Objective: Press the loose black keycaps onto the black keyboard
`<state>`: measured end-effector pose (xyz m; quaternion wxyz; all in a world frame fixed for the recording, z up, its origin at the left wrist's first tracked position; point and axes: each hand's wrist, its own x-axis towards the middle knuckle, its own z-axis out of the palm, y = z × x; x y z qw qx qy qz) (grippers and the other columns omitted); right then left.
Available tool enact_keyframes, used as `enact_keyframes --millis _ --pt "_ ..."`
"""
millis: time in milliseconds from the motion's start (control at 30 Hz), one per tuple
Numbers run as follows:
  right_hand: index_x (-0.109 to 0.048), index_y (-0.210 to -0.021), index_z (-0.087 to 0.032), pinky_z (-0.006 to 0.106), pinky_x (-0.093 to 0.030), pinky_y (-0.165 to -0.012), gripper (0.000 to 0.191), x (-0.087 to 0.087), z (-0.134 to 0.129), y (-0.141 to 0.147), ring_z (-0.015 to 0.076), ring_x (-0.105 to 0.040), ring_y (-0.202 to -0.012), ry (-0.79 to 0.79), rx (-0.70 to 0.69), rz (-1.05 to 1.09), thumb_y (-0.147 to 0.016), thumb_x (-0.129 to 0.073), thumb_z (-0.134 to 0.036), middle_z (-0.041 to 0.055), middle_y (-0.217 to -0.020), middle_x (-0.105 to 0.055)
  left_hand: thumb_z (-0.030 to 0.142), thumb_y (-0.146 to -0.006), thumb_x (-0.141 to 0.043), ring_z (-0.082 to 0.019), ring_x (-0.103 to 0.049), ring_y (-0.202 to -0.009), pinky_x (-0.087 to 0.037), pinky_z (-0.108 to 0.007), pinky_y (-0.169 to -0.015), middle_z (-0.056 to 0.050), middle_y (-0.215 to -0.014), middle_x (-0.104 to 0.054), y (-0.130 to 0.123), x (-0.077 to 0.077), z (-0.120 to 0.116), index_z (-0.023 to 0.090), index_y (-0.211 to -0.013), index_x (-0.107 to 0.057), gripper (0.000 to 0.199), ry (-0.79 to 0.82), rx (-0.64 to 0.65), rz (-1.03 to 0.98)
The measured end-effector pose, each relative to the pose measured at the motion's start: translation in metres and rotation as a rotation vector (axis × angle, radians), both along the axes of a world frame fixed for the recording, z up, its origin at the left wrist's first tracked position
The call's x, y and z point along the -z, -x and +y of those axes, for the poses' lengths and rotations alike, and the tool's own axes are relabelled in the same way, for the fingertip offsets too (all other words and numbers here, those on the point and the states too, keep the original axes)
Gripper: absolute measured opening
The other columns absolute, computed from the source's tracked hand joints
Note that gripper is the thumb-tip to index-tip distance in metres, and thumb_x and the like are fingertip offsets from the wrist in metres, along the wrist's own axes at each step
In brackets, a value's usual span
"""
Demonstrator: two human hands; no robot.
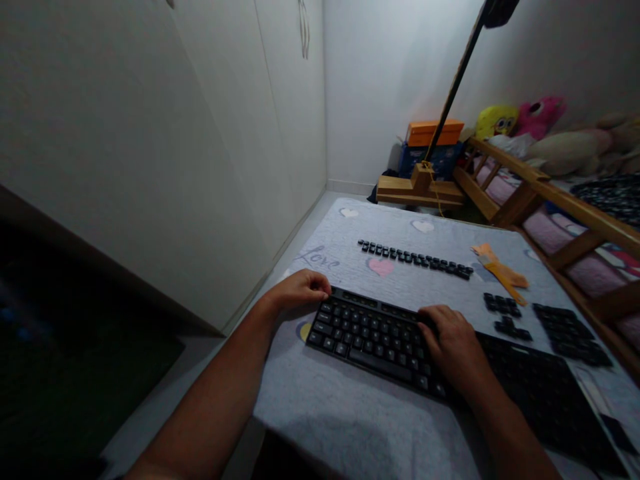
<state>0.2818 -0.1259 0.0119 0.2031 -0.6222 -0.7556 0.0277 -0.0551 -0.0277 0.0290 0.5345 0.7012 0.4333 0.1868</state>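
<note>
A black keyboard (380, 347) lies on the cloth-covered table, and its upper strip and right end show no keycaps. At its upper left corner my left hand (306, 288) is closed, with thumb and fingers drawn together on the edge. Over the right part of the lettered keys, my right hand (450, 337) is curled at the upper edge. Whatever lies between its thumb and fingers is dark and hard to make out. Beyond the keyboard runs a line of loose black keycaps (415, 259). More loose keycaps (503, 305) sit to the right.
An orange-handled brush (505, 280) rests on an orange cloth (515, 272) at the table's right. Another group of keycaps (570, 335) lies near the right edge. A wooden bed rail (550, 187) borders that side, white cupboards (225, 133) the left. A wooden stand (420, 187) stands behind.
</note>
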Motion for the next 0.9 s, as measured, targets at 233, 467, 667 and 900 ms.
enact_keyframes --millis 233,467,667,900 --pt "-0.063 -0.098 -0.019 0.04 -0.045 -0.083 0.018 0.001 0.0 -0.001 0.0253 -0.057 -0.091 -0.014 0.002 0.0 -0.088 -0.049 -0.024 0.0088 -0.098 -0.065 0.025 -0.073 -0.062 -0.01 -0.049 -0.061 -0.036 -0.023 -0.059 -0.001 -0.067 -0.057 -0.005 -0.001 -0.003 0.011 -0.075 -0.064 0.015 0.004 -0.045 -0.033" --pt "-0.063 -0.098 -0.02 0.039 -0.044 -0.082 0.018 0.003 0.001 -0.002 0.0252 -0.057 -0.093 -0.016 0.001 0.002 -0.088 -0.049 -0.025 0.0091 -0.099 -0.066 0.029 -0.071 -0.067 -0.009 -0.048 -0.059 -0.035 -0.023 -0.057 0.0 -0.065 -0.057 -0.007 -0.003 -0.002 0.011 -0.073 -0.064 0.018 0.016 -0.064 -0.015" --pt "-0.063 -0.099 -0.019 0.04 -0.044 -0.083 0.019 0.002 0.0 -0.001 0.0254 -0.056 -0.092 -0.008 0.001 0.009 -0.088 -0.049 -0.026 0.009 -0.098 -0.065 0.027 -0.07 -0.067 -0.009 -0.047 -0.057 -0.033 -0.022 -0.055 0.001 -0.064 -0.056 -0.009 0.004 -0.003 0.011 -0.074 -0.063 0.017 0.034 -0.118 -0.068" --pt "-0.063 -0.098 -0.019 0.04 -0.045 -0.083 0.019 0.001 0.001 0.0 0.0256 -0.057 -0.092 -0.006 0.008 0.008 -0.088 -0.048 -0.026 0.0093 -0.099 -0.065 0.028 -0.069 -0.069 -0.008 -0.046 -0.056 -0.033 -0.022 -0.054 0.001 -0.063 -0.055 -0.008 0.007 -0.002 0.012 -0.073 -0.062 0.018 0.098 -0.109 -0.126"
